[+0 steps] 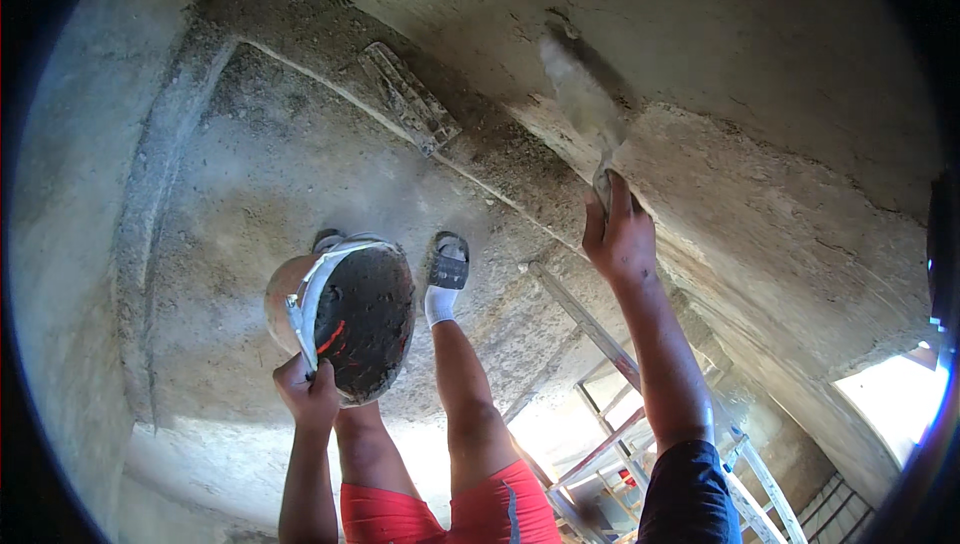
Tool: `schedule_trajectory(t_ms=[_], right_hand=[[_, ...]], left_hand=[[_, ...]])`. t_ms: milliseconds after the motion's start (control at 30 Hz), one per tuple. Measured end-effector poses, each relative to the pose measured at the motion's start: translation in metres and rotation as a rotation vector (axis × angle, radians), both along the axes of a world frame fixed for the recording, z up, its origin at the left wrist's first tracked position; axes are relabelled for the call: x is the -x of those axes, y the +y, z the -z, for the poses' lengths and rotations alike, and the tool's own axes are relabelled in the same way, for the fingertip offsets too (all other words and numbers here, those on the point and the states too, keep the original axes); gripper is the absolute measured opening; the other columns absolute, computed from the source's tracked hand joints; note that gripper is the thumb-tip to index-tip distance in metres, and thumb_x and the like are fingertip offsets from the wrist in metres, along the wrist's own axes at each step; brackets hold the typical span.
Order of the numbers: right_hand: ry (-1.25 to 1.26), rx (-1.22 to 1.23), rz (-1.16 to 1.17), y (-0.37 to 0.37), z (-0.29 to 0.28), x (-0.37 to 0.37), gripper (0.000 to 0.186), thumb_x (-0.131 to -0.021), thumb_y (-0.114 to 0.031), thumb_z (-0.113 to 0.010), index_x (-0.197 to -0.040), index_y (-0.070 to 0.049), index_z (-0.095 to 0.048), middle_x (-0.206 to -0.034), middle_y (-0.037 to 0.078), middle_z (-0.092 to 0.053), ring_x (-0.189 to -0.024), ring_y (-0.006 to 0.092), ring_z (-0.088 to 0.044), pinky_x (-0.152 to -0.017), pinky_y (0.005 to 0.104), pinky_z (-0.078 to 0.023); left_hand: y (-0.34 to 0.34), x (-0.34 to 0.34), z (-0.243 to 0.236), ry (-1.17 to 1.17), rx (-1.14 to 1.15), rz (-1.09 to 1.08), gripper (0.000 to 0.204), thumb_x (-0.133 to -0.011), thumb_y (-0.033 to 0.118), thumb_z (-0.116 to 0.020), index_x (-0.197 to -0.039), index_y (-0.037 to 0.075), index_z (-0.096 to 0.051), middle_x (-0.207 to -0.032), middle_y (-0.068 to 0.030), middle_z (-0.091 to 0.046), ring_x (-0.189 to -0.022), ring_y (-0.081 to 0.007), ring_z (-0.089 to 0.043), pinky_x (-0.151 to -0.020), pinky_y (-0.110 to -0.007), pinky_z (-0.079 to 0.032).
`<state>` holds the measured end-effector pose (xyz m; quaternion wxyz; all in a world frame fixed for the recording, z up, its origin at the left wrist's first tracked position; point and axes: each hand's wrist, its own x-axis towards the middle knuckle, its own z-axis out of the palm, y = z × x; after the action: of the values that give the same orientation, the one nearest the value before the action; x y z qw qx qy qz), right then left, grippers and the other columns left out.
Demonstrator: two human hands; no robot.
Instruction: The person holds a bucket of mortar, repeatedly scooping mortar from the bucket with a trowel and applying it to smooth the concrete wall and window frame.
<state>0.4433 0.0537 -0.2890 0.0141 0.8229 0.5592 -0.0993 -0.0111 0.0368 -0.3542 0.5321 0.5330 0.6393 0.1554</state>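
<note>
My left hand (305,394) grips the handle and rim of a bucket (285,299) that contains dark grey mortar (365,319). My right hand (620,239) is closed on a trowel (585,94), whose pale blade is held up at the rough grey plastered wall (730,54) at upper right; whether it touches cannot be told. Beyond the bucket, a mortar-crusted float (408,94) lies along the rough dark edge of the concrete surface (250,164) underfoot.
My sandalled foot (448,264) stands right of the bucket. A metal ladder or scaffold frame (570,309) runs down toward the lower right, beside an aluminium ladder (760,494). A plastered wall (70,244) bounds the left, and a bright opening (885,394) is at right.
</note>
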Motion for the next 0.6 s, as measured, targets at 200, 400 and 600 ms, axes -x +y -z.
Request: schedule_trajectory(t_ms=[200, 400, 600], right_hand=[[-0.014, 0.257, 0.211, -0.002, 0.043, -0.038, 0.035, -0.097, -0.025, -0.059, -0.122, 0.0, -0.055, -0.089, 0.033, -0.067, -0.081, 0.0512, -0.066, -0.072, 0.0592, -0.054], [-0.062, 0.347, 0.057, -0.06, 0.031, -0.03, 0.042, -0.098, -0.031, -0.055, -0.129, -0.004, -0.051, -0.095, 0.029, -0.069, -0.082, 0.048, -0.068, -0.073, 0.0565, -0.056], [-0.023, -0.16, -0.132, 0.016, -0.016, -0.005, 0.039, -0.096, -0.019, -0.058, -0.13, -0.002, -0.05, -0.098, 0.027, -0.068, -0.078, 0.0466, -0.069, -0.065, 0.0501, -0.059]], left_hand=[[0.001, 0.003, 0.001, -0.002, 0.002, 0.007, 0.022, -0.076, 0.0, -0.059, -0.061, -0.002, -0.044, -0.049, -0.0083, -0.04, -0.049, -0.0086, -0.038, -0.046, -0.034, -0.031], [0.001, 0.007, 0.003, 0.011, -0.054, 0.019, 0.026, -0.075, 0.0, -0.06, -0.059, 0.0, -0.04, -0.048, -0.0086, -0.037, -0.045, -0.0105, -0.035, -0.044, -0.036, -0.028], [-0.008, 0.012, 0.007, 0.039, -0.095, 0.037, 0.026, -0.074, 0.0, -0.06, -0.058, 0.001, -0.039, -0.047, -0.01, -0.036, -0.044, -0.0111, -0.035, -0.044, -0.036, -0.027]])
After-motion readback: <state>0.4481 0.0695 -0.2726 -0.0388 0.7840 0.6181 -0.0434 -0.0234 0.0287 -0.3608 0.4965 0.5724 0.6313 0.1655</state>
